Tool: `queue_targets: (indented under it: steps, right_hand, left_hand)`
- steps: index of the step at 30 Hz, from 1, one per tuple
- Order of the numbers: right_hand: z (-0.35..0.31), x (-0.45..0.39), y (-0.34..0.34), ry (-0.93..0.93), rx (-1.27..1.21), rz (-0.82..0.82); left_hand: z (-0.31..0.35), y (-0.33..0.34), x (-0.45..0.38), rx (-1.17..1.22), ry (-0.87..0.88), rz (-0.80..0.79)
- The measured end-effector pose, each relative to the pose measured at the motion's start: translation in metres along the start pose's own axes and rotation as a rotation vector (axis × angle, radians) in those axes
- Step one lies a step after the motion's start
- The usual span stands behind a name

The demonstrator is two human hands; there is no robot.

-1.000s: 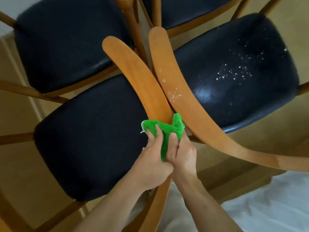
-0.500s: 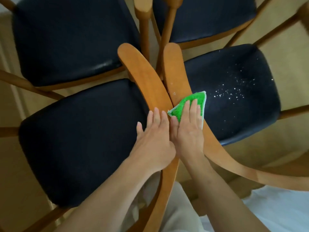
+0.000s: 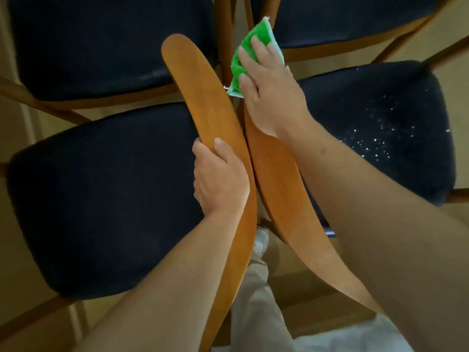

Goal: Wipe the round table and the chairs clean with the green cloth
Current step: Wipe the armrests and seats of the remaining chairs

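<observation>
The right hand lies flat with straight fingers on the green cloth, pressing it onto the far end of the right chair's curved wooden backrest. The left hand is curled round the edge of the left chair's backrest, thumb on top, holding that chair in place. The two backrests run side by side and nearly touch near the hands.

The step in hand looks like wiping the top rail of the right backrest. To do it well, keep the palm broad over the cloth so the whole width of the rail is covered, and carry the stroke right off the rounded tip so that loose grit goes with the cloth and is not left at the end. The rail curves, so the wrist should follow the bend, not cut across it. The left hand's hold is worth keeping firm, since a push along one chair could knock it against its neighbour.

The right chair's dark seat carries a scatter of white specks, so it probably needs wiping next, gathered inward and not flicked to the floor. No round table is in view
</observation>
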State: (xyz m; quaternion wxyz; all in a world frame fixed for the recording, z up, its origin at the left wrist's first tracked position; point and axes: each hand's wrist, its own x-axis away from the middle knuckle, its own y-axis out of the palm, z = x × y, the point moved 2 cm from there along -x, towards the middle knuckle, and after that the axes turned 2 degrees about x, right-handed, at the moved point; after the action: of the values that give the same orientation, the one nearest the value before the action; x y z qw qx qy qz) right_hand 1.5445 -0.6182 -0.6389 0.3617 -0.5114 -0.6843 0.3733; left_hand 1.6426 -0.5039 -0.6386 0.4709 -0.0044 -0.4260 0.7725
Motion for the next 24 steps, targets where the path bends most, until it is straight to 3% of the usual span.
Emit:
queue_targets:
  steps: [3,11,24]
  right_hand:
    - [-0.005,0.009,0.001,-0.043,0.005,-0.006]
    - [-0.001,0.132,0.009,-0.069,-0.073,-0.029]
    - [0.001,0.141,0.02,-0.078,0.016,0.069]
  left_hand:
    - [-0.001,0.004,-0.001,-0.072,0.015,0.059]
    - [0.0,0.007,-0.002,-0.125,-0.016,0.098]
    - [-0.01,-0.002,-0.005,-0.128,0.059,0.061]
